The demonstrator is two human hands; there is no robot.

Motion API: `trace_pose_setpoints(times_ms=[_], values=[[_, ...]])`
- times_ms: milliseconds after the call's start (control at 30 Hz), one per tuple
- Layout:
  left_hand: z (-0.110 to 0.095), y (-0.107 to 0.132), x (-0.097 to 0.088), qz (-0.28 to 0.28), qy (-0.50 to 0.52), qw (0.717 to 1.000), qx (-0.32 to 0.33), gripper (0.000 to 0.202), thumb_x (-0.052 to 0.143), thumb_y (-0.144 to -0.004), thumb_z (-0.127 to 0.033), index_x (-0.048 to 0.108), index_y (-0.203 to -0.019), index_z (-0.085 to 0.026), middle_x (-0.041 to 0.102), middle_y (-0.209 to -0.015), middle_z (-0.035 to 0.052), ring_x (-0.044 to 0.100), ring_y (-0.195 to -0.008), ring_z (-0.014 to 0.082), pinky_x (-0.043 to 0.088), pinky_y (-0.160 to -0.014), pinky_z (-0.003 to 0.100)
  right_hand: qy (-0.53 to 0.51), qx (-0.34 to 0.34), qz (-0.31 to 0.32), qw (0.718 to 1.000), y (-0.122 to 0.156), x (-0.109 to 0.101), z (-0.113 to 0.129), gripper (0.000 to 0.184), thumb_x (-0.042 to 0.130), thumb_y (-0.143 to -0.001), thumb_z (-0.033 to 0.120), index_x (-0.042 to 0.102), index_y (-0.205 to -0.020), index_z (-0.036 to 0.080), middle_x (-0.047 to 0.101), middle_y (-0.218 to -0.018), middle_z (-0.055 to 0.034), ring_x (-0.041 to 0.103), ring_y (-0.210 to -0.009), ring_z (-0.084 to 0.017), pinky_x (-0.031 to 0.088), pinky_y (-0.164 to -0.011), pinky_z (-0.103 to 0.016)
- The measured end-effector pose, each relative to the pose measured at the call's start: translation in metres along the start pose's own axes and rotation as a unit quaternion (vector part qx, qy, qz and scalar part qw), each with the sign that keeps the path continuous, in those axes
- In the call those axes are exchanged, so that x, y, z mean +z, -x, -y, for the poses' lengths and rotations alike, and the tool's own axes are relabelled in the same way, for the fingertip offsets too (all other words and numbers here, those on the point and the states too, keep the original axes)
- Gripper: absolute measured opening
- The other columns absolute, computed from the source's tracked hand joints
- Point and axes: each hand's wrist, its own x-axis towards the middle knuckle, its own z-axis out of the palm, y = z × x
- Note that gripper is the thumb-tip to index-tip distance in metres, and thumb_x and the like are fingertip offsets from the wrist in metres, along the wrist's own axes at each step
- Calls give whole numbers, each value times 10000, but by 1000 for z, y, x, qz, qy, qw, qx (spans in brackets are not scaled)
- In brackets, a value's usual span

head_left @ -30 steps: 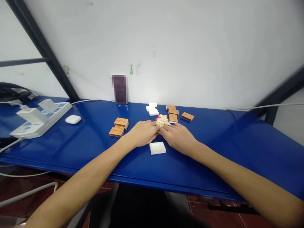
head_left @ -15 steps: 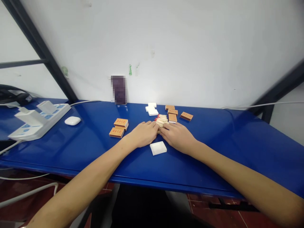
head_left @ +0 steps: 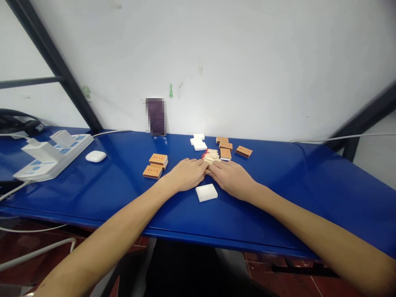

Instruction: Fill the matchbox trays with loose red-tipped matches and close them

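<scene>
A pile of red-tipped matches lies on the blue table between my two hands. My left hand is closed against the pile's left side, its fingertips on the matches. From the right, my right hand presses its curled fingers onto the near ends of the same matches. Part of the pile is hidden under the fingers. Just in front of the hands lies a white matchbox tray. Several orange matchbox sleeves or boxes stand behind my right hand, and white trays lie behind the matches.
Orange matchboxes are stacked left of my left arm. Further left are a white rounded case and a power strip with plugs. A blurred dark rectangle leans on the wall. The blue table has its edge near me.
Both hands stay at the matches, with only very slight finger movement. The whole view has shifted a little; the boxes and trays keep their places.
</scene>
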Motion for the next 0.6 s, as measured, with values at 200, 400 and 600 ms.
trace_pose_setpoints(times_ms=[200, 400, 600], values=[[3, 2, -1, -6, 38, 999, -2, 227, 346, -997, -287, 521, -1069, -159, 632, -1080, 102, 620, -953, 242, 461, -825, 397, 18, -11, 8, 1000, 1, 2, -1, 233, 393, -1022, 237, 606, -1058, 148, 691, -1011, -91, 626, -912, -214, 359, -706, -307], [4, 3, 1, -12, 51, 999, -3, 255, 311, -1006, -302, 522, -1048, -165, 576, -1127, 111, 584, -963, 235, 458, -825, 398, 33, 0, 12, 999, 0, 2, 0, 257, 364, -1026, 228, 606, -1019, 140, 683, -985, -104, 621, -889, -211, 356, -706, -305], [4, 1, 4, -8, 52, 999, -4, 217, 311, -992, -242, 497, -1053, -148, 568, -1144, 128, 568, -976, 247, 456, -838, 417, 30, 14, 17, 999, 0, 0, 1, 260, 366, -1022, 232, 610, -1027, 143, 683, -976, -99, 626, -857, -214, 356, -696, -309]])
